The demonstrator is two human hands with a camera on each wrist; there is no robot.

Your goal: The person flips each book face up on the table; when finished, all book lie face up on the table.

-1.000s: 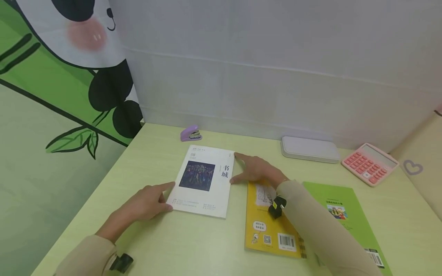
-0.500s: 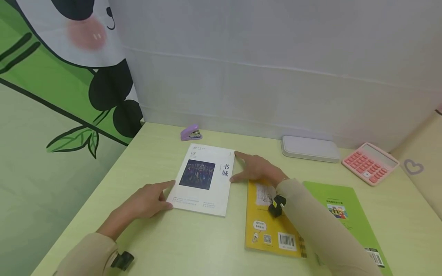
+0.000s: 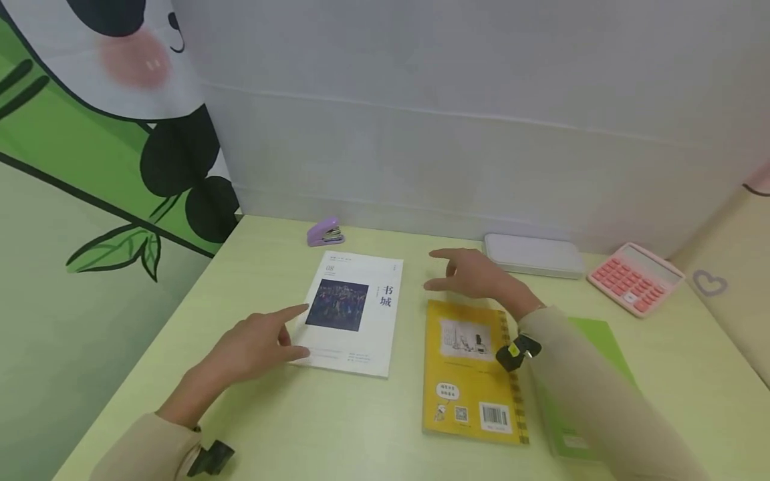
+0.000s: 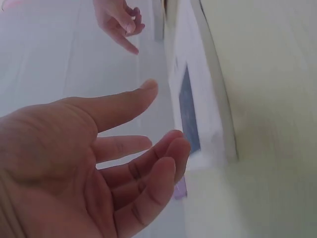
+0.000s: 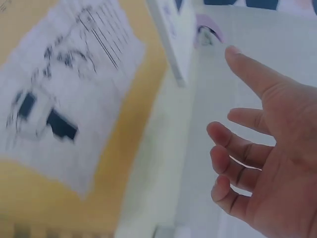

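Note:
A white book point(image 3: 375, 334) with a dark picture and Chinese characters on its cover lies flat toward the left of the table. Over its lower left edge hovers my left hand point(image 3: 252, 347), thumb and fingers apart; the left wrist view shows a gap between the fingers and the book. Right of the book, my right hand point(image 3: 472, 272) is in the air with spread, relaxed fingers and nothing in them. Just below that hand lies a yellow spiral-bound book point(image 3: 463, 374), its barcode side up. My right sleeve partly covers a green book point(image 3: 565, 414).
Behind the white book stands a purple stapler point(image 3: 325, 232). A pale flat case point(image 3: 534, 255) lies by the back wall, beside a pink calculator point(image 3: 636, 279). The light table point(image 3: 337, 427) meets a white cloth wall at the back.
My right hand has left the white book's right edge and moved right and up. My left hand has come off the left edge, fingers slightly raised. The book stays in place.

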